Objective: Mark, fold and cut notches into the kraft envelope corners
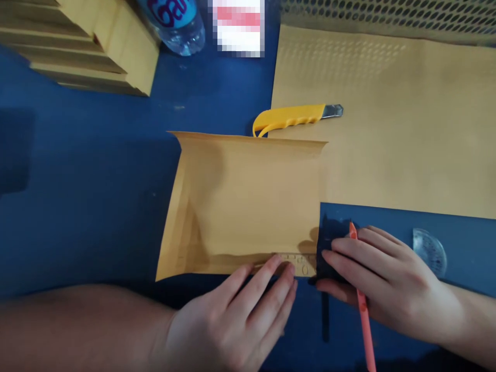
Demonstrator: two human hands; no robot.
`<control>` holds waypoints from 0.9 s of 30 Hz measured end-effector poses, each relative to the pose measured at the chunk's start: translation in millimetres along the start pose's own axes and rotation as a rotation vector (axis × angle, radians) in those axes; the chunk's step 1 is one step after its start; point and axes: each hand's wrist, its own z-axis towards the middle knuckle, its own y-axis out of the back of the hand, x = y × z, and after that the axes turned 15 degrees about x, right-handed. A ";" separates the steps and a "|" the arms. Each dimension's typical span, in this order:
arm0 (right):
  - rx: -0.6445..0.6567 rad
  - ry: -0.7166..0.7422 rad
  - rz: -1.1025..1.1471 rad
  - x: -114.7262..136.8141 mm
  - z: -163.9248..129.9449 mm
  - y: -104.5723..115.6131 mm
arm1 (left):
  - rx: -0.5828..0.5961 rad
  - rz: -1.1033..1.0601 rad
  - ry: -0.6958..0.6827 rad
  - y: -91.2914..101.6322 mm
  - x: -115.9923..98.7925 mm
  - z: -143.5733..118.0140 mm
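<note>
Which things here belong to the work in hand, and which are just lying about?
In use: creased brown sheet; ruler, under the left hand; pink pencil, in the right hand.

Apparently just lying about now: yellow cutter; protractor; bottle; stack of brown pieces; larger brown sheet.

From the wearer's head, the worktop (pixel 77 222) is viewed at close range, the camera being pointed forward and steeply down toward its far edge.

Coral-pink pencil (pixel 364 320), tan paper (pixel 256 196), yellow cutter (pixel 290 118), deep-blue tabletop (pixel 89 191)
</note>
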 end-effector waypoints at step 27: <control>0.013 -0.044 0.087 -1.1 1.7 1.3 | 0.043 -0.045 0.049 -1.3 -6.5 -8.3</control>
